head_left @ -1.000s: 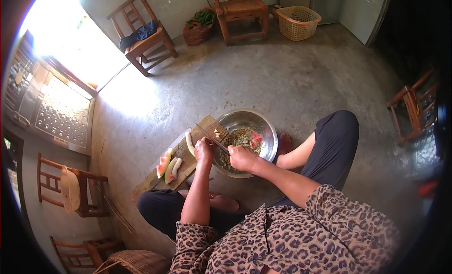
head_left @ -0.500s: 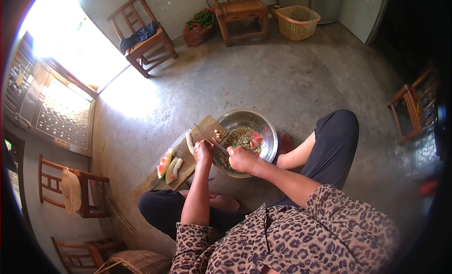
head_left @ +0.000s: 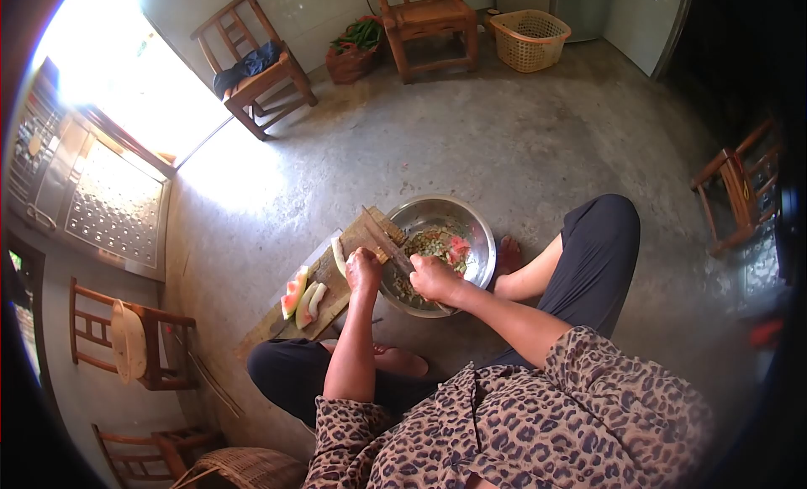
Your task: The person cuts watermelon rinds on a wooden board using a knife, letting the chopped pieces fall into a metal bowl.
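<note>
My right hand [head_left: 433, 279] is closed around the handle of a knife [head_left: 387, 238], whose blade slants up and left over the wooden cutting board [head_left: 336, 300]. Beside it, my left hand [head_left: 364, 270] is closed at the board's edge; whatever its fingers hold is hidden. A pale rind strip [head_left: 339, 255] lies just past the left hand. Further down the board are a red-fleshed watermelon slice [head_left: 294, 293] and another green rind piece [head_left: 311, 304]. Under the right hand stands a steel basin [head_left: 482, 237] holding chopped bits and red watermelon flesh [head_left: 457, 249].
Wooden chairs [head_left: 252, 73] stand around the concrete floor [head_left: 353, 144]. At the back are a bag of green vegetables [head_left: 353, 50] and a yellow plastic basket [head_left: 531, 42]. A wicker basket [head_left: 252, 468] sits at the lower left. My feet flank the basin.
The knife has turned so its broad blade shows more, and my right hand has shifted slightly right. White pieces seen on the board by the blade are now out of sight.
</note>
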The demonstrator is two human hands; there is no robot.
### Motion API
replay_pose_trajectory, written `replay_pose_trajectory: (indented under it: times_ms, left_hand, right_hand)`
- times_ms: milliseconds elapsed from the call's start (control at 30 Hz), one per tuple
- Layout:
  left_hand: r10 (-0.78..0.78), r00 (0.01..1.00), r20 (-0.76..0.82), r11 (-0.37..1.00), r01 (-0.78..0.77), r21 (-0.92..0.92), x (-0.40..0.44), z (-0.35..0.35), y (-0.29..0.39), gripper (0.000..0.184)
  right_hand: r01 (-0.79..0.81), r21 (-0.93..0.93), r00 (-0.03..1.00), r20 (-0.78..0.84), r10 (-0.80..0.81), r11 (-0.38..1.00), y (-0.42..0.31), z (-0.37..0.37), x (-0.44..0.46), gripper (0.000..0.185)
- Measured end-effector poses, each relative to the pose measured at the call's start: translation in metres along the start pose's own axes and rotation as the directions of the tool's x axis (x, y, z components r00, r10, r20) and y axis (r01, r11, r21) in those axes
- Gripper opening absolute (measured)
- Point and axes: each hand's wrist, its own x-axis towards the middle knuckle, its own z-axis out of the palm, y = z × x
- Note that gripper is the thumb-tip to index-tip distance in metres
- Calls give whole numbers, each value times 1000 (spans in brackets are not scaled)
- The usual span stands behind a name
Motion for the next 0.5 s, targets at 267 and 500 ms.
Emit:
replay_pose_trajectory:
  times_ms: [267,500]
  left_hand:
    - [-45,997,-66,996,40,-85,4,8,-2,8]
    - [-119,992,-42,992,120,40,-1,-7,16,11]
  right_hand:
    - [-11,128,1000,27,8,992,-4,-11,-5,15]
    - [141,-174,983,-91,-159,975,0,0,-2,14]
